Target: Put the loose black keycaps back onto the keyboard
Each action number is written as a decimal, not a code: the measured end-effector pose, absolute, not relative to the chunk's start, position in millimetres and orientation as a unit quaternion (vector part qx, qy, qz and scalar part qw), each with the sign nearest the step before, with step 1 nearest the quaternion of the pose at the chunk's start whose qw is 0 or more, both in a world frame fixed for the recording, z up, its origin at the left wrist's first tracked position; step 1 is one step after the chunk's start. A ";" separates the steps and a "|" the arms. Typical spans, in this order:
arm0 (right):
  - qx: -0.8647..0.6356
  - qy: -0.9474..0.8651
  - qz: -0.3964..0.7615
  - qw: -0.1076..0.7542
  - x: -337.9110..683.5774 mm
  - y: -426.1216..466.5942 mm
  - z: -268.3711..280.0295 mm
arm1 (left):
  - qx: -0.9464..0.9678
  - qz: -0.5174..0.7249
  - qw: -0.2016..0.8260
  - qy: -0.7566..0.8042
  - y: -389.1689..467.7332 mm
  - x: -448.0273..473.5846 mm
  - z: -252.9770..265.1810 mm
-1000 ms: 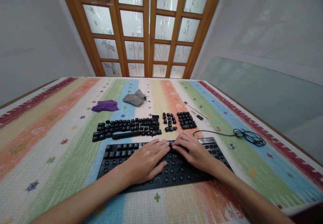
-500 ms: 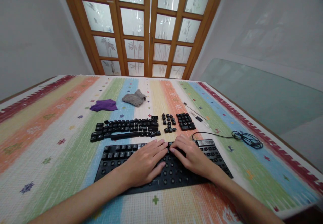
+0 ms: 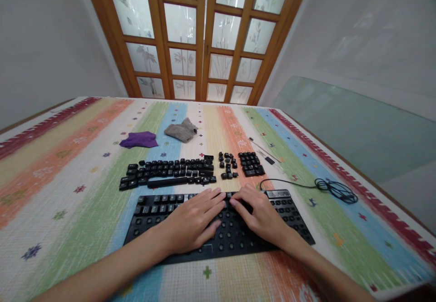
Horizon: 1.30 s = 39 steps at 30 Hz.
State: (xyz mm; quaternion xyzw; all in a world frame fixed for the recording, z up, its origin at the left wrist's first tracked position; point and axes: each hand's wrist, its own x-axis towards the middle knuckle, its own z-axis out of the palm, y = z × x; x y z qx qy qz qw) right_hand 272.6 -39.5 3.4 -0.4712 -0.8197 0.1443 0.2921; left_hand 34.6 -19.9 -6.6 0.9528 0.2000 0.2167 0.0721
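Note:
A black keyboard lies in front of me. Several keycaps sit along its upper left rows, while bare key posts show lower down and on the right. My left hand rests palm down over its middle, fingers stretched out toward the top edge and thumb apart. Close beside it, my right hand has its fingers curled, with thumb and index fingertip together at the top row. Whatever may be between those fingertips is hidden. Beyond the keyboard, loose black keycaps are laid out in rows, including a long space bar.
A purple cloth and a grey cloth lie farther back. To the right are a thin stick, a small black piece and a coiled cable. A striped cloth covers the table.
The view has shifted slightly. Both hands stay at nearly the same places on the keyboard, and the loose keycaps look unchanged.

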 end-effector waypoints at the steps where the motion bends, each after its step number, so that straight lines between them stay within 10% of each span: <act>1: -0.469 -0.822 0.144 0.288 272.6 -39.5 3.7 | 0.953 0.215 0.074 0.200 -19.8 34.3 -6.9; 39: -0.510 -0.802 0.172 0.259 267.2 -41.7 6.5 | 0.957 0.214 0.022 0.196 -22.4 35.7 -7.6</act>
